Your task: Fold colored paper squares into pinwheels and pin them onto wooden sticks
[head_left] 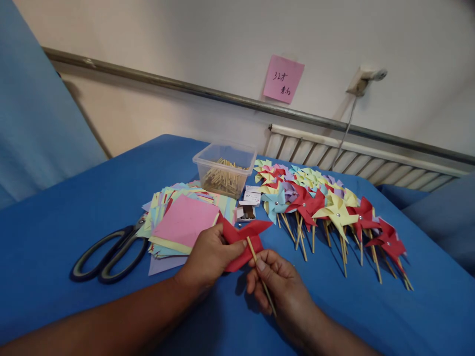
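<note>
Your left hand point(210, 257) pinches a folded red paper pinwheel point(243, 242) above the surface's near edge. Your right hand point(276, 282) grips a thin wooden stick point(261, 277), its long axis slanting up-left, tip touching the pinwheel's centre.

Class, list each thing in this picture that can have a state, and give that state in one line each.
Left hand: closed on the red paper pinwheel.
Right hand: pinching the wooden stick.
Red paper pinwheel: folded, held above the cloth.
Wooden stick: tilted, top end against the pinwheel.
Scissors: lying flat, blades under the paper.
Plastic box: lidless, holding sticks.
Paper stack: fanned out, pink sheet on top.
Finished pinwheels: lying in overlapping rows.
</note>
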`<move>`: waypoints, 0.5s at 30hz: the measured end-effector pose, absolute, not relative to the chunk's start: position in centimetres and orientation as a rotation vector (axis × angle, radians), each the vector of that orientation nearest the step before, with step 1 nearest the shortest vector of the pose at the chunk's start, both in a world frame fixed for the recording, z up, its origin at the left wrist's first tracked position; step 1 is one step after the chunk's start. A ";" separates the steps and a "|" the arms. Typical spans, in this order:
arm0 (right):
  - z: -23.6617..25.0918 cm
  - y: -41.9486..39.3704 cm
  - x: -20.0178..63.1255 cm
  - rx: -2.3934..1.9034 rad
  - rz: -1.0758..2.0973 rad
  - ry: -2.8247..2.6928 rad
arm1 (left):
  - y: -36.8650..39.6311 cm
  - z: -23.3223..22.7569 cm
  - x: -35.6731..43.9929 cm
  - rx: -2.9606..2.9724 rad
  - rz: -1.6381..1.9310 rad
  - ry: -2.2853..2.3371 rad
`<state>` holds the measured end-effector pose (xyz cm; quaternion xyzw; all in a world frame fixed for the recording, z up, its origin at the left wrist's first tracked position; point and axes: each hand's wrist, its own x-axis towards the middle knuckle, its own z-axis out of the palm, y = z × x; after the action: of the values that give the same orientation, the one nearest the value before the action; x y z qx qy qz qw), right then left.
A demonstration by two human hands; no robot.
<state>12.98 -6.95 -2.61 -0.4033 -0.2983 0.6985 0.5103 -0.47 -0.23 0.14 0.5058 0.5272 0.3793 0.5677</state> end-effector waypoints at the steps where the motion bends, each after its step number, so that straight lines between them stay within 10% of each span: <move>1: -2.6 -7.0 13.0 -0.973 1.684 -0.717 | -0.2 0.1 -0.5 1.194 0.880 1.243; 15: -2.8 -6.8 13.1 -0.984 1.661 -0.735 | -0.2 0.1 -0.6 1.227 0.859 1.264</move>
<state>13.11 -6.80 -2.80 -0.4089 -0.3054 0.6905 0.5125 -0.59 -0.22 0.07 0.5201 0.5354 0.3639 0.5571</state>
